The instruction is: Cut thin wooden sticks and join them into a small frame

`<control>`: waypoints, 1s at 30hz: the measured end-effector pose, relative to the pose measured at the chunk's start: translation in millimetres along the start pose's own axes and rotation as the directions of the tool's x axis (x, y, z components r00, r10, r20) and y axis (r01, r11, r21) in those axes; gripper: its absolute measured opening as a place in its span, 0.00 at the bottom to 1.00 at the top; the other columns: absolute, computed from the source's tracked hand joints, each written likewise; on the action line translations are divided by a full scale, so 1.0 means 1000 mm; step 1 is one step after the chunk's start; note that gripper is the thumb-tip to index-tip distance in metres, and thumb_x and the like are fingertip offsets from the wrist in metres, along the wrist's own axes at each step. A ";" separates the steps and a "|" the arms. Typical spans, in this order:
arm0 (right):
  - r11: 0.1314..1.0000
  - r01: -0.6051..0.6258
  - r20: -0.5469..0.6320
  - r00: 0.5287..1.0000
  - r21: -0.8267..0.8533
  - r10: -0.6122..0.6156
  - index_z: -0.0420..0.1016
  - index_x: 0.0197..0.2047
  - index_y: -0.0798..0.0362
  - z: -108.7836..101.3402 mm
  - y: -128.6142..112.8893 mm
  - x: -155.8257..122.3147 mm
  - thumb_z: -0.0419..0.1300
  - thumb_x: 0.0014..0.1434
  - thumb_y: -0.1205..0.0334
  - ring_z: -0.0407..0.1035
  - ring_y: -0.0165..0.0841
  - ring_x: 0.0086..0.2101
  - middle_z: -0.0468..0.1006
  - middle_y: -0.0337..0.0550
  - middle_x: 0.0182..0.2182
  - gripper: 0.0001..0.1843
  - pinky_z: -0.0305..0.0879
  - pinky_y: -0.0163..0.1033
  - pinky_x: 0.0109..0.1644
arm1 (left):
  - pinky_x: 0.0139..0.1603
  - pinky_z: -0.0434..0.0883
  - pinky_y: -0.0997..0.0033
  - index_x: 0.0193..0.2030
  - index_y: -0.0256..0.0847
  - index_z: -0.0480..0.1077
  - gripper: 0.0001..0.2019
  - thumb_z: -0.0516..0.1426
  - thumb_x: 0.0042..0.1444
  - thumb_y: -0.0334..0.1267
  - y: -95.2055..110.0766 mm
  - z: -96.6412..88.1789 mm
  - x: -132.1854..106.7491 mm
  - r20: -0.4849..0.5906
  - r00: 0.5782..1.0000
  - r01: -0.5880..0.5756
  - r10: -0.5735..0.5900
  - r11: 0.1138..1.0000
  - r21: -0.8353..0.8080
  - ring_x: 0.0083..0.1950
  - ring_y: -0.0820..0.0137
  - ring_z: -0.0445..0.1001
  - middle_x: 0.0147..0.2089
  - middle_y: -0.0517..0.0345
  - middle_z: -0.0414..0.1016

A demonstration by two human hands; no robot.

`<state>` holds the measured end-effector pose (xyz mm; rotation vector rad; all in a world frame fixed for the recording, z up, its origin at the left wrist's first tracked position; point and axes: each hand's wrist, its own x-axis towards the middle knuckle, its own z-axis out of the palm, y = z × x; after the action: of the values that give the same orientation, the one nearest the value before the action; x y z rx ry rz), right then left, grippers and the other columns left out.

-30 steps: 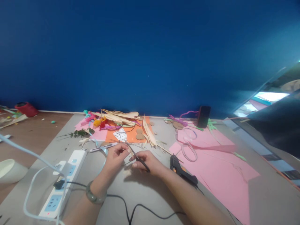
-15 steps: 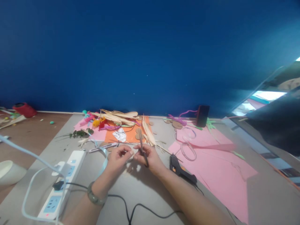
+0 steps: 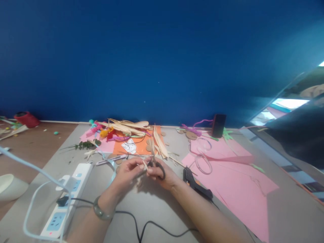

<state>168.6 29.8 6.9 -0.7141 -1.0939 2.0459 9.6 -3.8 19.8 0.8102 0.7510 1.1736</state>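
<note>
My left hand (image 3: 128, 172) and my right hand (image 3: 162, 173) meet over the grey table (image 3: 141, 206). The right hand's fingers are through the handles of black scissors (image 3: 157, 164), whose blades point away from me. The left hand pinches a thin tan strip (image 3: 144, 164) right beside the blades. A bracelet (image 3: 100, 211) sits on my left wrist.
A black glue gun (image 3: 196, 184) lies just right of my hands, its cable running toward me. A white power strip (image 3: 67, 195) is at the left. Orange paper (image 3: 140, 145), straw strips (image 3: 159, 143), pink paper sheets (image 3: 227, 179) and a dark phone (image 3: 219, 125) lie beyond.
The scissors swung from pointing up-left to pointing straight away, and my right hand shifted its grip into the handles. Both hands moved slightly away from me.
</note>
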 end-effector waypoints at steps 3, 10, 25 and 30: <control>0.999 -0.017 0.057 0.998 0.052 0.014 0.69 0.40 0.56 0.002 0.000 0.000 0.68 0.44 0.60 0.56 0.21 0.18 0.70 0.35 0.22 0.21 0.47 0.28 0.21 | 0.35 0.73 0.61 0.31 0.37 0.73 0.07 0.64 0.48 0.38 -0.003 0.002 0.000 0.025 0.999 -0.018 0.020 0.998 -0.063 0.29 0.66 0.76 0.28 0.56 0.76; 0.990 -0.042 0.132 0.991 0.131 0.025 0.69 0.38 0.57 0.010 -0.006 -0.001 0.68 0.44 0.60 0.55 0.21 0.18 0.69 0.36 0.20 0.19 0.43 0.28 0.19 | 0.35 0.74 0.59 0.33 0.37 0.74 0.06 0.63 0.49 0.36 -0.004 0.004 -0.001 0.047 0.998 -0.028 0.034 0.991 -0.133 0.30 0.65 0.77 0.30 0.57 0.74; 0.871 0.114 0.071 0.993 -0.479 -0.091 0.69 0.35 0.57 0.006 -0.010 -0.003 0.68 0.46 0.52 0.62 0.27 0.25 0.68 0.36 0.24 0.20 0.58 0.32 0.29 | 0.31 0.66 0.75 0.26 0.38 0.71 0.08 0.62 0.49 0.39 0.008 -0.008 0.000 -0.158 0.969 -0.118 0.191 0.916 0.383 0.30 0.74 0.67 0.28 0.60 0.67; 0.835 0.083 0.082 0.996 -0.544 -0.045 0.68 0.32 0.56 0.007 -0.009 -0.005 0.69 0.44 0.51 0.60 0.27 0.25 0.65 0.36 0.23 0.20 0.56 0.32 0.27 | 0.37 0.66 0.71 0.25 0.39 0.72 0.07 0.59 0.51 0.39 0.008 -0.006 0.000 -0.175 0.930 -0.194 0.324 0.835 0.515 0.32 0.71 0.66 0.28 0.58 0.68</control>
<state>169.3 26.2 18.5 -0.8729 -1.7534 1.7065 0.5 -1.2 23.7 1.2304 1.2150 1.3709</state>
